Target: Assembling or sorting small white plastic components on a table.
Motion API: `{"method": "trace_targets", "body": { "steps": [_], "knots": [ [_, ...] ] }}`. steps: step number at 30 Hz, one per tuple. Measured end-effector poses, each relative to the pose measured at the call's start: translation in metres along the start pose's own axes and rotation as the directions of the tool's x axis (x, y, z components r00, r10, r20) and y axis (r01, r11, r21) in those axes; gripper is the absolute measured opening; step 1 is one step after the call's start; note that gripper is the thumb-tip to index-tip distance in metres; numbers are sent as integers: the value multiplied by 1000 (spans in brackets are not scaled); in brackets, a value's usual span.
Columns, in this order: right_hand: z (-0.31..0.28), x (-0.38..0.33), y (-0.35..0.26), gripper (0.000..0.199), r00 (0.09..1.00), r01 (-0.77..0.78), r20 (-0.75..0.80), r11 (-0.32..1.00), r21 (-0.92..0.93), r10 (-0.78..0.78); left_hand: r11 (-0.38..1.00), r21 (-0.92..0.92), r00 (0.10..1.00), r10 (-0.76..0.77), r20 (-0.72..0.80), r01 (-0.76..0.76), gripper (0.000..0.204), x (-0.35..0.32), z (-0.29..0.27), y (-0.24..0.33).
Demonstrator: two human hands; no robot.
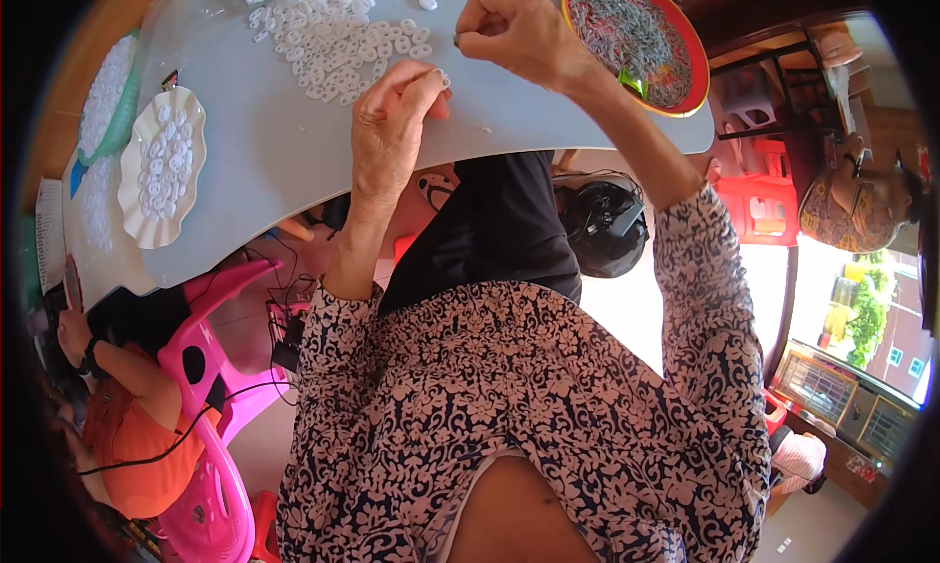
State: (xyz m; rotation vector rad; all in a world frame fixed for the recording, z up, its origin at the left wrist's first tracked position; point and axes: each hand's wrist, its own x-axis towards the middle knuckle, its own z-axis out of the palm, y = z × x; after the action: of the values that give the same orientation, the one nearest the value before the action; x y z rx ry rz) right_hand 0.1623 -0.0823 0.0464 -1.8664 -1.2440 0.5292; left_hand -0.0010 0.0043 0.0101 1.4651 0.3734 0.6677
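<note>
My left hand [392, 122] is raised over the near part of the table, its thumb and fingers closed on a small white plastic piece [446, 79]. To its right and farther out, my right hand [524, 39] hovers above the tabletop with the fingertips pinched together. A tiny dark speck shows at that pinch, too small to name. Beyond my left hand spreads a pile of white oval plastic pieces [338, 49] with holes in them. A red bowl [697, 69] with a yellow rim, full of small thin grey pieces [627, 34], stands beside my right wrist.
On the pale grey table [255, 142], a scalloped cream dish [147, 232] holds white pieces. Left of it is a green basket [130, 113] with more. A person in orange [147, 455] sits by pink chairs [220, 485]. A black bag [602, 230] lies under the table's right side.
</note>
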Motion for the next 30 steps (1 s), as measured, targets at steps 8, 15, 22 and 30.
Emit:
{"method": "trace_targets", "body": {
  "steps": [8, 15, 22, 30],
  "knots": [
    [30, -38, 8, 18, 990, -96, -23, 769, 633, 142, 998, -47, 999, -36, 33, 38, 16, 1, -2, -7],
    [39, -42, 4, 14, 986, -46, -75, 672, 739, 150, 998, -59, 999, 22, 38, -20, 14, -1, -1, -6],
    [47, -42, -3, 14, 966, 15, -164, 596, 803, 197, 998, -49, 999, 51, -1, -51, 15, -1, 1, -6],
    [37, -44, 0, 14, 993, -28, -67, 728, 685, 100, 1000, -11, 1000, -10, 12, 10, 18, -1, -1, -7]
  ]
}}
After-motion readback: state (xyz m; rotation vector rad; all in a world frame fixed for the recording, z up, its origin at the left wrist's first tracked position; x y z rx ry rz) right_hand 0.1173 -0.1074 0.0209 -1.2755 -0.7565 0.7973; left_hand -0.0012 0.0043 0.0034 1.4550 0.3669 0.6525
